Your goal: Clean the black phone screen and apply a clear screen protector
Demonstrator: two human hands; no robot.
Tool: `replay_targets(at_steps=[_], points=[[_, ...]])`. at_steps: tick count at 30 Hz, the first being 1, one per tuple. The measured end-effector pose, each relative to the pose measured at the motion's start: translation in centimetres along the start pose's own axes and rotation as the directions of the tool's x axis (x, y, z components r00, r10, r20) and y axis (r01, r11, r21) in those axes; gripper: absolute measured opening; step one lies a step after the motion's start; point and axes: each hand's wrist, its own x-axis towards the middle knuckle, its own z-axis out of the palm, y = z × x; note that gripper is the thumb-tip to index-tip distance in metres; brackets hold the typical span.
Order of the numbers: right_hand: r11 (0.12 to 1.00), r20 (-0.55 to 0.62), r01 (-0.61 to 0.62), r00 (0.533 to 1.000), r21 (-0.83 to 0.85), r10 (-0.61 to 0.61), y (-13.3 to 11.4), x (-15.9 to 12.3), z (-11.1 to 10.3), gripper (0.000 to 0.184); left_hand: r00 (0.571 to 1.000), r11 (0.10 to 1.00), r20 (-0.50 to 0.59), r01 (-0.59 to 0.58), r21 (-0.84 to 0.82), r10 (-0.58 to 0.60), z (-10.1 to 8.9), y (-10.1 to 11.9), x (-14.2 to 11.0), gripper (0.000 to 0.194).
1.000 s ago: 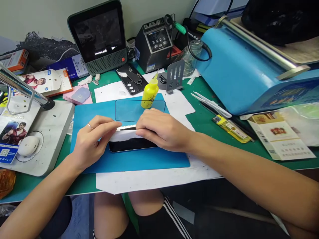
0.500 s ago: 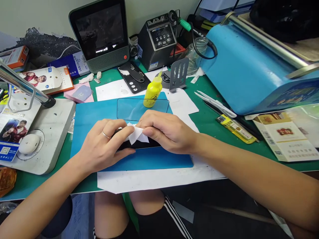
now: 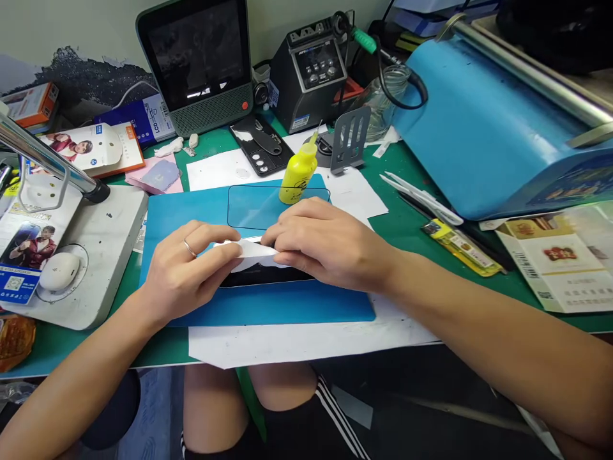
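Between them, my left hand [image 3: 184,271] and my right hand [image 3: 330,246] pinch a small white wipe [image 3: 253,250], drawn out flat from side to side. Below it lies a phone [image 3: 268,276] with a black screen, partly covered by the wipe and my right hand. The phone rests on a blue mat [image 3: 287,306]. Just behind my hands, a clear glass screen protector [image 3: 258,207] with a black border lies on the mat. A yellow squeeze bottle [image 3: 299,171] with a needle tip stands upright at its far right.
White paper [image 3: 287,345] lies under the mat. A phone back cover [image 3: 262,145] sits behind it, near a dark phone stand [image 3: 349,140]. Tweezers [image 3: 424,199] and a yellow packet [image 3: 462,248] lie to the right, before a large blue machine [image 3: 460,128]. A lamp base [image 3: 115,243] stands left.
The crumpled, pointed wipe is now pulled out into a flatter strip. My hands have moved slightly apart, and more of the phone's black screen shows. The whole view has shifted a little.
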Motion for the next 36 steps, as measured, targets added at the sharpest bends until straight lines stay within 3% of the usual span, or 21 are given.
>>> replay_targets(at_steps=[6,9,13,15,18,20,22,24,26,29,33,35,36], points=[[0.952,-0.094,0.197,0.97,-0.232,-0.224,-0.9,0.1,-0.5,0.011,0.972,0.966,0.084,-0.227,0.126,0.218,-4.2,1.1,1.1,0.017],[0.918,-0.019,0.286,0.953,-0.276,-0.303,-1.5,0.1,-0.3,0.015,0.952,0.959,0.155,-0.277,0.063,0.265,-5.3,3.0,0.8,0.014],[0.893,0.128,0.373,0.928,-0.252,-0.351,-2.0,0.0,0.5,0.021,0.934,0.963,0.262,-0.263,0.05,0.242,-4.6,5.3,-1.0,0.014],[0.898,0.138,0.358,0.933,-0.256,-0.333,-2.1,0.1,0.8,0.022,0.945,0.988,0.3,-0.148,0.043,0.129,-3.9,5.5,-1.5,0.017],[0.927,0.063,0.269,0.963,-0.26,-0.262,-1.8,0.3,0.9,0.019,0.932,0.984,0.326,0.176,-0.018,-0.16,-3.4,4.5,-1.0,0.014],[0.947,0.0,0.207,0.977,-0.247,-0.214,-1.5,0.4,0.9,0.013,0.871,0.899,0.325,0.423,-0.112,-0.369,-3.2,3.3,-0.2,0.016],[0.96,-0.04,0.154,0.985,-0.234,-0.168,-1.2,0.3,0.8,0.008,0.778,0.782,0.353,0.599,-0.171,-0.52,-2.9,2.0,0.5,0.022],[0.969,-0.065,0.1,0.991,-0.226,-0.117,-0.9,0.1,0.9,0.011,0.71,0.729,0.381,0.674,-0.124,-0.592,-2.3,0.8,0.8,0.025],[0.976,-0.082,0.054,0.994,-0.212,-0.073,-0.6,-0.1,0.9,0.016,0.687,0.737,0.381,0.675,-0.02,-0.619,-1.5,-0.3,0.6,0.021],[0.984,-0.095,0.007,0.995,-0.18,-0.025,-0.1,-0.3,0.9,0.018,0.714,0.762,0.294,0.641,0.091,-0.636,-0.6,-1.2,-0.1,0.014],[0.988,-0.152,-0.042,0.988,-0.147,0.02,0.6,-0.3,0.7,0.019,0.771,0.786,0.165,0.586,0.195,-0.615,-0.9,0.5,-1.0,0.032],[0.989,-0.203,-0.058,0.979,-0.134,0.03,0.9,-0.3,0.6,0.019,0.809,0.831,0.202,0.515,0.21,-0.552,-1.1,2.5,-1.7,0.038],[0.99,-0.23,-0.062,0.973,-0.129,0.031,1.0,-0.2,0.5,0.019,0.829,0.873,0.277,0.441,0.209,-0.485,-1.0,3.5,-2.0,0.043]])
